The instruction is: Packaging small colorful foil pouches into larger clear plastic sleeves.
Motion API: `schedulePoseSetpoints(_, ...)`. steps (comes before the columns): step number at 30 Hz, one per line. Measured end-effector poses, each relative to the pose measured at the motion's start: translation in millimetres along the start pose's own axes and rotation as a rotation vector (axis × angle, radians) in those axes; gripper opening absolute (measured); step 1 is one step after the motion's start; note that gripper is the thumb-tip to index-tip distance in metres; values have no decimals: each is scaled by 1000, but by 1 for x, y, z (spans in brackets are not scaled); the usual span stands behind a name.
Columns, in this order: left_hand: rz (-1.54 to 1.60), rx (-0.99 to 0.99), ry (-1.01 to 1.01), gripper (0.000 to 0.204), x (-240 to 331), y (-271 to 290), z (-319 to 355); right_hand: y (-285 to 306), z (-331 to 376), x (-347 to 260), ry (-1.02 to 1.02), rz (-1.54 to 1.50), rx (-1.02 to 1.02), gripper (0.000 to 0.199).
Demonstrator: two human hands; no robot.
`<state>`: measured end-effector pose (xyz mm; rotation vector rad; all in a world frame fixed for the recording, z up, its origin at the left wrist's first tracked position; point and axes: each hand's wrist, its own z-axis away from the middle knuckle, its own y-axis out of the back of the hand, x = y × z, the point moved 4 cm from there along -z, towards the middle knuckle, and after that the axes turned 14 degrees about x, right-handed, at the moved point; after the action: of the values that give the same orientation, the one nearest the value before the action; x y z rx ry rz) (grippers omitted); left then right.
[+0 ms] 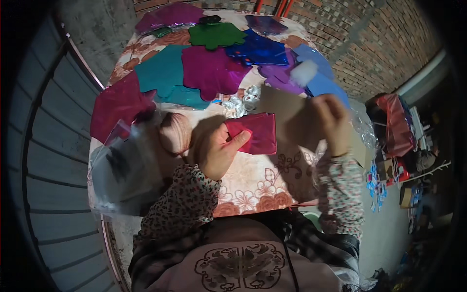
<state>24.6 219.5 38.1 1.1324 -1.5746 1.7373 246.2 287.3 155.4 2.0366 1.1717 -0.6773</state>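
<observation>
My left hand point(221, 151) is closed on a folded, shiny pink foil-like piece point(260, 134), its thumb lying across the top, above the near middle of the table. To the right, my right hand point(334, 119) is at the right edge of a brown cardboard sheet point(284, 114). Its fingers are curled and smeared by motion, so its grip on the sheet is unclear. Behind the pink piece lies a heap of silvery white ribbon-like strips point(243, 102). A rounded, striped pinkish-brown object point(175, 132) sits left of my left hand.
Flat shiny pieces with scalloped edges, among them teal point(163, 70), magenta point(211, 70), green point(216, 35) and blue point(262, 48), cover the table's far half. A white fluffy tuft point(303, 73) rests on purple ones. Clear plastic bags point(126, 170) lie left; a brick wall point(340, 36) stands behind.
</observation>
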Motion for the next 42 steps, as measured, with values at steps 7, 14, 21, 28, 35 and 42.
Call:
schedulePoseSetpoints(7, -82, 108, -53, 16, -8, 12, -7, -73, 59, -28, -1158, -1052, -309, 34)
schedulePoseSetpoints(14, -230, 39, -51, 17, -2, 11, -5, -85, 99, 10, -1084, -1180, -469, 48)
schedulePoseSetpoints(21, -236, 66, -55, 17, -5, 10, -8, -94, 105, 33, -859, -960, -507, 43)
schedulePoseSetpoints(28, -267, 75, -22, 19, -10, 11, -11, -99, 115, 35, -733, -840, -462, 41)
schedulePoseSetpoints(35, -387, 77, -32, 21, -7, 10, -10, -99, 118, 20, -480, -612, -271, 33)
schedulePoseSetpoints(42, -466, 133, -159, 21, 1, 5, -6, -100, 122, 23, -469, -564, -174, 24)
